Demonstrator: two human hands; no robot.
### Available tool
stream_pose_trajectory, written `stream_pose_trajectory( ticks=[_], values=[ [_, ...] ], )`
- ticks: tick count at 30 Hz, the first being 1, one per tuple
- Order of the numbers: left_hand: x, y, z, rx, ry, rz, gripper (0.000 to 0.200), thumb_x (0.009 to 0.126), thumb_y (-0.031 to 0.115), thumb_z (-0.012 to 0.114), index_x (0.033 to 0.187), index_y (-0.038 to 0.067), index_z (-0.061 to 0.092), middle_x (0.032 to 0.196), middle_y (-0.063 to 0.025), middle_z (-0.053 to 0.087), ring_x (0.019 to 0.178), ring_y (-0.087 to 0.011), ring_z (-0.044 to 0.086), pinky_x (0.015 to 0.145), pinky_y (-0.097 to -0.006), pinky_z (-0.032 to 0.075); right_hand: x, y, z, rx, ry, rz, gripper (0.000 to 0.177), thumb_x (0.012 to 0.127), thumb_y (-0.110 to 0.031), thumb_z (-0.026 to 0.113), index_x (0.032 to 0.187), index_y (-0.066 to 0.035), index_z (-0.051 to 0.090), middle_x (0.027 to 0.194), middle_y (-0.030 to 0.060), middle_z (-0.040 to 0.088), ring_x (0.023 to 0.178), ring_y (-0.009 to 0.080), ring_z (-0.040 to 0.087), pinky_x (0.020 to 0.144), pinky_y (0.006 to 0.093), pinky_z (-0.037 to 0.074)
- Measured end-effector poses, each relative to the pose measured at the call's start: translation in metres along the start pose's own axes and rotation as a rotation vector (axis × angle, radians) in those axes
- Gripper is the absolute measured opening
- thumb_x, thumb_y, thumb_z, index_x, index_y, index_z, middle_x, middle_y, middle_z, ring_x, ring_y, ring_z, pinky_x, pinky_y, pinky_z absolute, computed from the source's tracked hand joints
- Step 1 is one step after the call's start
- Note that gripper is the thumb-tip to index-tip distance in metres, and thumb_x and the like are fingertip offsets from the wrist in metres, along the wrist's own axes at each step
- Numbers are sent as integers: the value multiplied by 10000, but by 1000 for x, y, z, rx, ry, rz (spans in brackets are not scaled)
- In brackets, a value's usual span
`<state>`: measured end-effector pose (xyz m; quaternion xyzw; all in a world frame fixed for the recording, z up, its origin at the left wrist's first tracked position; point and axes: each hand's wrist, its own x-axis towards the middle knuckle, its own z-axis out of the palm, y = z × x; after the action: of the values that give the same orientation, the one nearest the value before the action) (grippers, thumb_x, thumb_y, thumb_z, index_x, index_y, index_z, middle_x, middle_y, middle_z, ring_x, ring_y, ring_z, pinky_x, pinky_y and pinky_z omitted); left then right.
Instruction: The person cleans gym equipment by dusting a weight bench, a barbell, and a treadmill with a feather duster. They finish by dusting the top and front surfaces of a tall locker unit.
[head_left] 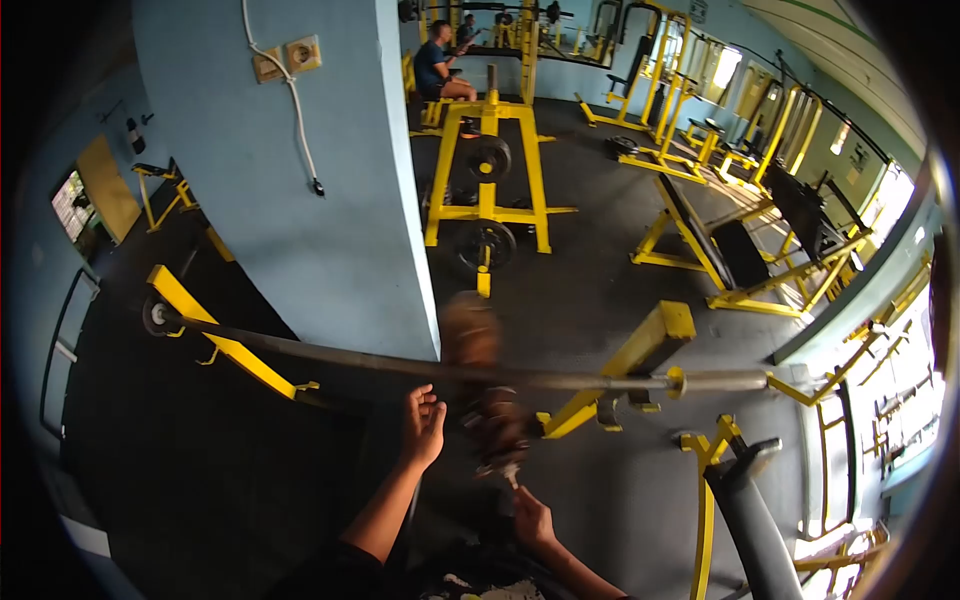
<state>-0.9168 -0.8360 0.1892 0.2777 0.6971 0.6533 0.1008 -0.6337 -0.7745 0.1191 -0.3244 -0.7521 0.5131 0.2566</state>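
My right hand [533, 517], low in the middle, is closed round the thin handle of a brown, fluffy duster [495, 425]. The duster stretches up to a long metal barbell bar [330, 350] and is blurred by motion; whether it touches the bar is unclear. Just below the bar and left of the duster, my left hand [425, 430] is raised with fingers loosely bent and apart, holding nothing. The bar lies across yellow uprights, the left one [240, 355] beside the pillar and the right one [625, 365] right of the duster.
A blue pillar [300, 230] with sockets and a hanging cable stands ahead on the left. Behind the bar is a yellow rack with weight plates [488, 158]. A padded bench [750, 520] is at the lower right. A seated person [432, 70] is far back, near more machines.
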Motion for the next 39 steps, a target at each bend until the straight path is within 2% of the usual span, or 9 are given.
stream_pose_trajectory(
  ticks=[2,5,7,9,11,14,17,28,39],
  values=[
    [10,-21,-12,-70,66,65,418,961,191,628,1322,92,444,1103,-67,536,898,-115,536,799,-300,453,24,-1,12,-106,-134,-206,346,1019,-158,531,1314,21,553,755,39,606,654,83,519,637,260,470],
    [10,11,-39,137,156,-124,409,962,180,625,1320,94,445,1114,-76,542,910,-121,542,807,-304,459,44,-15,40,146,-138,186,343,998,-158,561,1283,33,573,817,133,652,725,119,594,673,298,498],
    [8,14,-49,134,225,-203,407,963,181,623,1323,102,448,1145,-80,536,914,-125,544,799,-295,452,65,-48,44,70,-387,38,344,988,-151,565,1232,90,583,982,281,685,963,314,711,779,333,528],
    [6,9,-62,38,283,-125,417,963,192,623,1332,110,448,1167,-80,531,920,-126,544,777,-282,441,88,-55,62,45,-482,-68,345,991,-165,568,1223,89,588,912,251,688,854,285,713,726,338,520],
    [-4,15,-76,201,366,-226,437,968,225,623,1345,107,435,1183,-94,529,954,-144,548,822,-295,454,99,-59,89,233,-412,187,348,996,-182,564,1238,67,589,806,178,667,726,215,659,664,331,499],
    [-20,11,-98,169,470,-244,440,969,225,621,1347,104,432,1197,-96,523,953,-148,546,836,-301,456,122,-70,123,113,-638,-89,338,1023,-200,525,1300,-13,576,728,47,544,677,75,508,605,261,447],
    [-34,7,-128,122,605,-244,442,967,218,620,1349,100,430,1193,-87,519,945,-148,544,838,-312,458,144,-88,165,193,-615,51,342,1027,-212,514,1304,-20,576,706,3,498,659,65,471,591,256,428],
    [-71,-16,-244,16,847,-243,432,979,183,597,1352,79,405,1176,-85,514,1010,-164,534,907,-343,457,209,-175,340,7,-745,-268,217,1006,-202,518,989,-15,628,650,49,505,624,107,492,579,301,414],
    [-101,-42,-328,-26,963,-334,405,991,164,570,1347,66,401,1174,-109,509,1013,-176,551,926,-346,469,234,-246,480,-117,-964,-485,224,994,-209,526,1015,-23,650,672,93,559,628,158,546,597,339,436]
  ],
)
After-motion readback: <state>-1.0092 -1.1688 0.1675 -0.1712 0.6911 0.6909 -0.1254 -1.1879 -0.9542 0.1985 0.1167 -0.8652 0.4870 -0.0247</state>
